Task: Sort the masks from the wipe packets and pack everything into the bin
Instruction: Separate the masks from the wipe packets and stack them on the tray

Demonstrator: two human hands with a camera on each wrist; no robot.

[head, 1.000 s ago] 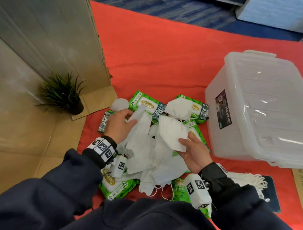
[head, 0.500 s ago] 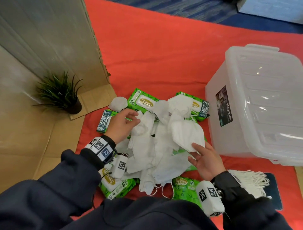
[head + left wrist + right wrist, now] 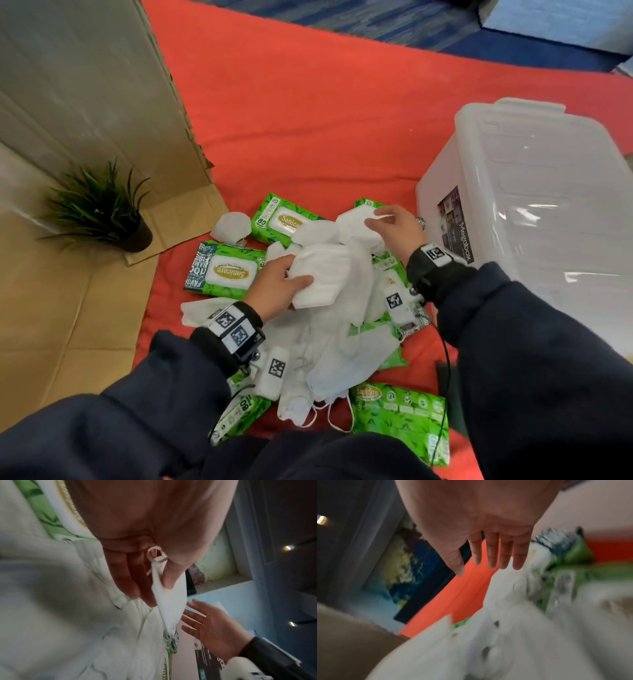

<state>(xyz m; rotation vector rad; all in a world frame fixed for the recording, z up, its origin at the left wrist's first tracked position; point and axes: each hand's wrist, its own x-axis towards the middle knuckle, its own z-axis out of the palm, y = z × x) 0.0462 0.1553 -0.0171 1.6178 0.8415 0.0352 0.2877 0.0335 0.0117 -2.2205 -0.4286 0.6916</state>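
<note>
On the red floor mat (image 3: 308, 113), my left hand (image 3: 274, 287) pinches a folded mask (image 3: 322, 277); my right hand (image 3: 400, 229), fingers spread, reaches another mask (image 3: 356, 222) atop the wipe packets (image 3: 226, 270). I'd stack masks flat, loops tucked, before the lidded bin (image 3: 534, 205).

The bin (image 3: 534, 219) runs off the right edge; wipe packets (image 3: 399, 416) lie half-buried under masks (image 3: 342, 342) (right-wrist view badly blurred).

Even daylight, sharp head view; both wrist views motion-blurred, edge-warped.
</note>
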